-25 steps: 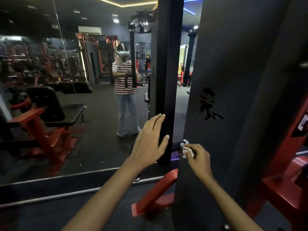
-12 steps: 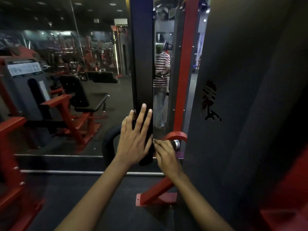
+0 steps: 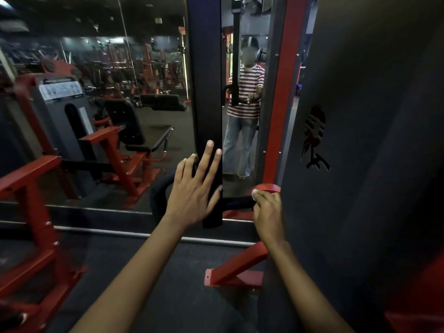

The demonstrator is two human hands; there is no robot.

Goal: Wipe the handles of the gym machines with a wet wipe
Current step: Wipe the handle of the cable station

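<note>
Dark machine panel (image 3: 360,164) fills your right side, wall mirror (image 3: 96,116) ahead, red seat machine (image 3: 115,150) reflected left. Black upright pad (image 3: 207,116) stands between your hands. Your left hand (image 3: 194,186) lies flat on pad, fingers straight and spread, steadying it. Your right hand (image 3: 268,210) curls round black handle (image 3: 237,202), white wipe (image 3: 254,193) bunched under fingers at handle's panel end. Judgement: this handle mid-wipe, stretch toward pad unwiped; other machines' handles left, progress there not shown.

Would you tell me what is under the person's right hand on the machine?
The right hand grips a white wet wipe against the black handle. Only a corner of the wipe shows; the rest, and the handle's end, are covered by the fingers.
</note>
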